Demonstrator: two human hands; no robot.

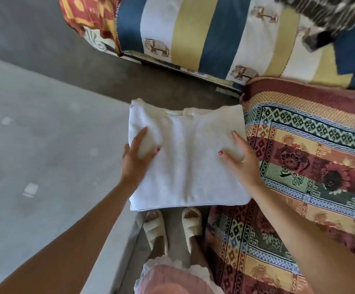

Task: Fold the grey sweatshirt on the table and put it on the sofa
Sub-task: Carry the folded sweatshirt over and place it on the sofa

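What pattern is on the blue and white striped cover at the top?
Small elephants on the white stripes of the striped cover, between blue and yellow bands; the head view shows it.

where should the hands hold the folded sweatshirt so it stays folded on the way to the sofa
Grip the two short side edges of the folded sweatshirt, one from each side, as the left hand and right hand do now. It is a flat stacked rectangle, so thumbs on top and fingers beneath likely keep the layers together; lifting one corner would probably let it unfold.

- Soft, even daylight; shadows faint.
- Folded pale grey sweatshirt point(185, 153) near overexposure, little fabric detail.
- Wide-angle bending at edges.
- Dark striped cloth point(329, 15) motion-blurred, top right.
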